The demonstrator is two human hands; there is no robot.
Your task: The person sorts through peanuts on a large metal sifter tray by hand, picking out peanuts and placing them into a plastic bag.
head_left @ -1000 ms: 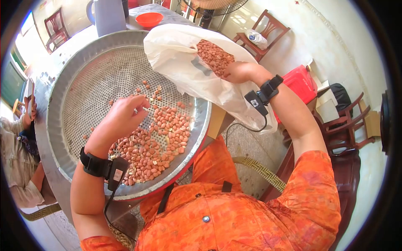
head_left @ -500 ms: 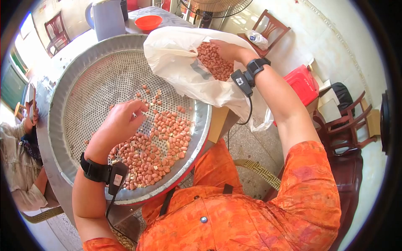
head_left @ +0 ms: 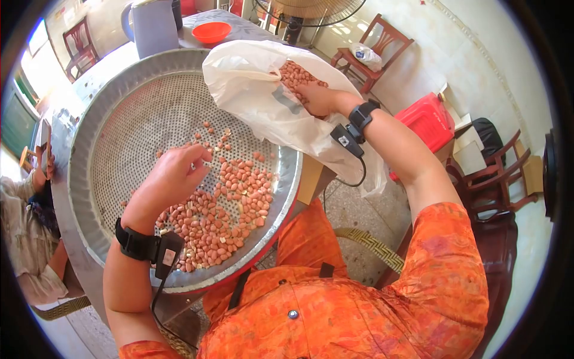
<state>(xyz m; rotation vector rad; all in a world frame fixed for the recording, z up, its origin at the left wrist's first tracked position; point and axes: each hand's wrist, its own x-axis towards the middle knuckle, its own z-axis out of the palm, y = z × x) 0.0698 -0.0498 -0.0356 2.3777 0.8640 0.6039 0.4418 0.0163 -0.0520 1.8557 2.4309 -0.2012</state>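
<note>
A wide round metal sieve tray (head_left: 293, 173) with a perforated bottom holds many reddish-skinned peanuts (head_left: 200, 224), most of them heaped near its front right. Over that heap hovers my left hand (head_left: 173, 173), its fingers curled in; whatever they may hold is hidden. A white plastic bag (head_left: 239, 78) lies open over the tray's far right rim, with more peanuts (head_left: 296, 73) inside. My right hand (head_left: 317, 99) is in the bag's mouth against these peanuts, back of the hand up, its fingertips out of sight. Both wrists wear black straps with small cabled devices.
Behind the tray stand a bluish pitcher (head_left: 154, 30) and an orange-red bowl (head_left: 211, 32) on the table. A fan (head_left: 308, 9) is at the back. At the left edge another person (head_left: 27, 233) sits holding a phone (head_left: 45, 140). Red stools (head_left: 424, 122) and wooden chairs stand to the right.
My right hand has moved toward me within the bag, from the back of the peanuts to their near side. The bag's near edge has shifted slightly. My left hand stays in place.
</note>
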